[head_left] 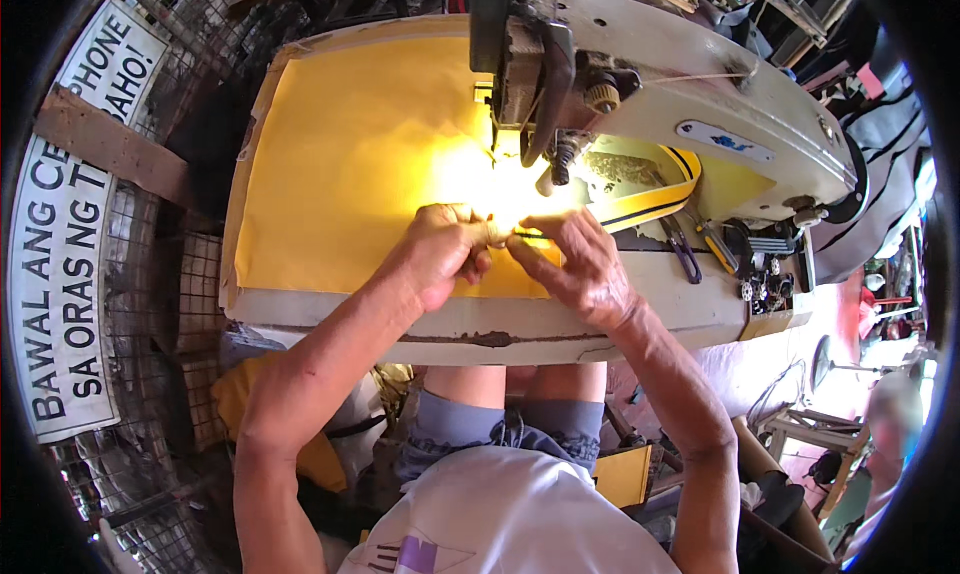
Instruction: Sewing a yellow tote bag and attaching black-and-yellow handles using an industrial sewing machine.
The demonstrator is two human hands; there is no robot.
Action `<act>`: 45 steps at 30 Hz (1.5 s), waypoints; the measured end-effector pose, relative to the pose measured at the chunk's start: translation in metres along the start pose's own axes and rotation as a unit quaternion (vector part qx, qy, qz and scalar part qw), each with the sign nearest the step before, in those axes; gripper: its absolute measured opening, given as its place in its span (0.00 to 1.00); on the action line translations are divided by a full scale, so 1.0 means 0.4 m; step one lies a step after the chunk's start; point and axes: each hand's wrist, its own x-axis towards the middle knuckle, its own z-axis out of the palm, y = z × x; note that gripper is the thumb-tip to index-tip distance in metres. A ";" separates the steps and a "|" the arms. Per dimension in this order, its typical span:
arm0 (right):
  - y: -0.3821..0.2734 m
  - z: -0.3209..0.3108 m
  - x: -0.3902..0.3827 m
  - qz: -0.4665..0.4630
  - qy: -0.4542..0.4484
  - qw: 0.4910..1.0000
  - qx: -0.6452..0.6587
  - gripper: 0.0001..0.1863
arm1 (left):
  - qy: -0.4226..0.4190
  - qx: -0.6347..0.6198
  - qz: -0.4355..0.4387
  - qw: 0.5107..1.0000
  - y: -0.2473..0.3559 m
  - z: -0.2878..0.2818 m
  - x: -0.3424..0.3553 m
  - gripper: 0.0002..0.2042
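Observation:
Below the needle area of a beige sewing machine (690,79), my two hands meet over the table. A yellow strap (655,206) with a black stripe loops around behind the needle and comes forward to my fingers. My right hand (585,269) pinches it between thumb and fingers. My left hand (435,259) is closed, thumb against fingertips, at the strap's near end; glare from the lamp partly washes out this spot. Under my left hand lies a large yellow sheet (330,174), spread over the table left of the machine.
The pale table edge (420,342) is chipped. Right of the strap lie dark-handled scissors (683,249), a yellow cutter (718,249) and several metal bobbins (770,286). Wire mesh with a white sign (70,274) stands at left. Another person (890,424) is at far right, blurred.

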 end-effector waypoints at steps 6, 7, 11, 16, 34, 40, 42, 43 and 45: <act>0.006 0.001 0.012 -0.041 -0.040 0.998 -0.025 0.21 | -0.053 0.062 0.021 0.996 0.013 -0.023 -0.013 0.06; 0.010 0.005 0.013 -0.035 -0.048 0.998 -0.025 0.19 | -0.074 0.063 0.016 0.995 0.023 -0.028 -0.005 0.06; 0.038 0.022 0.014 -0.034 -0.048 0.998 -0.013 0.20 | -0.079 0.094 0.037 0.992 0.066 -0.038 0.033 0.06; 0.071 0.046 0.016 0.093 -0.139 0.986 -0.027 0.22 | -0.037 0.312 0.054 0.948 0.111 -0.053 0.095 0.04; 0.078 0.076 0.030 0.186 -0.108 0.977 0.002 0.10 | -0.010 0.501 0.288 0.816 0.085 -0.099 0.156 0.07; 0.081 0.081 0.029 0.190 -0.092 0.977 -0.005 0.10 | 0.015 0.507 0.347 0.788 0.072 -0.116 0.162 0.09; 0.079 0.078 0.031 0.172 -0.074 0.982 -0.012 0.10 | 0.001 0.526 0.329 0.785 0.074 -0.121 0.164 0.08; 0.078 0.077 0.032 0.159 -0.070 0.985 -0.008 0.10 | -0.006 0.518 0.332 0.789 0.074 -0.121 0.164 0.08; 0.079 0.075 0.036 0.148 -0.068 0.986 -0.014 0.10 | 0.002 0.548 0.343 0.763 0.074 -0.121 0.164 0.06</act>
